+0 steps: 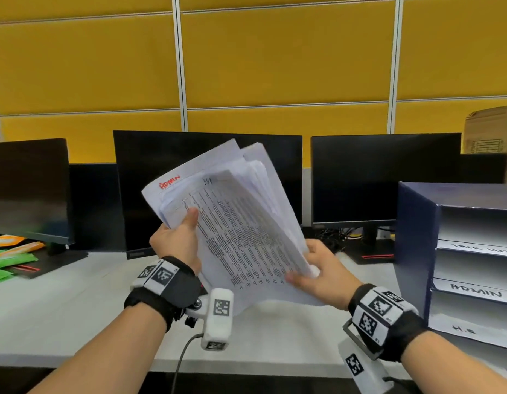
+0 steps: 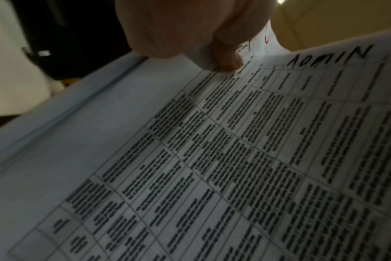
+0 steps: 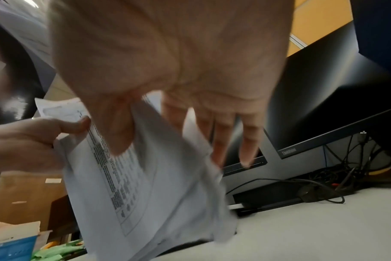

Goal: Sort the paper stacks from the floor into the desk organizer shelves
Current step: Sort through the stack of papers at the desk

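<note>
Papers [image 1: 241, 223] marked ADMIN are being held up over the desk [image 1: 62, 314] between both hands, tilted and fanned, with the sheets slipping out of line at the far end. The left hand [image 1: 177, 243] is being curled round the near left edge, thumb pressed on the printed top sheet; the right hand [image 1: 322, 270] is being closed on the lower right corner, thumb on top and fingers spread beneath. The organizer [image 1: 417, 251] is standing just to the right of the right hand, its ADMIN shelf [image 1: 475, 292] facing the person. The sheets are probably best being squared against the desk before being fed in, since loose corners could be caught on the shelf lip. Bare desk is lying under the hands, while monitors [image 1: 207, 172] are standing close beyond the papers, so little room is being left forward.
</note>
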The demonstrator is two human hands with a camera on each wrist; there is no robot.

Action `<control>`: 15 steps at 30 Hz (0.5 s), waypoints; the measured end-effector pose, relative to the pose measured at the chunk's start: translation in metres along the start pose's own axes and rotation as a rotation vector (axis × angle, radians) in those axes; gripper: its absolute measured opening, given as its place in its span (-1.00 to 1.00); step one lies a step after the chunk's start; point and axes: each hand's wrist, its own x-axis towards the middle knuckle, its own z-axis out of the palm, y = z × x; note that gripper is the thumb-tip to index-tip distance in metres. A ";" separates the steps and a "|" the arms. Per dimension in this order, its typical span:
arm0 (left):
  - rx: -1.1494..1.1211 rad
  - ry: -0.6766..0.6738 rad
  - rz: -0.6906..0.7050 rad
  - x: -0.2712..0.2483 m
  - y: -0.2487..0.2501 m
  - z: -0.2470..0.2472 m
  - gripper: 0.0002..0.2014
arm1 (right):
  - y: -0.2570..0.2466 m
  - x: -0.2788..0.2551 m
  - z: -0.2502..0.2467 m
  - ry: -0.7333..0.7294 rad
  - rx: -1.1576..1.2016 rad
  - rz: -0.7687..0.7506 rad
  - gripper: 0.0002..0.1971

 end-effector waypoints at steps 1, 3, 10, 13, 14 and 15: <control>0.014 -0.037 0.009 0.001 0.000 0.000 -0.91 | 0.002 0.000 -0.002 -0.098 -0.048 0.062 -0.60; 0.066 -0.107 0.045 0.000 0.003 0.002 -0.90 | 0.002 -0.001 -0.004 -0.298 -0.208 0.143 -0.56; 0.142 -0.336 -0.013 0.012 0.016 -0.012 -0.81 | 0.005 -0.002 -0.006 -0.015 0.275 0.163 -0.88; 0.202 -0.402 -0.012 0.009 0.019 -0.015 -0.82 | 0.005 0.001 -0.012 0.183 0.179 0.081 -0.75; 0.213 -0.419 -0.008 0.007 0.018 -0.014 -0.79 | 0.001 0.003 -0.013 0.214 0.219 0.048 -0.73; 0.214 -0.434 0.000 0.006 0.018 -0.013 -0.76 | -0.005 0.005 -0.014 0.217 0.324 0.027 -0.72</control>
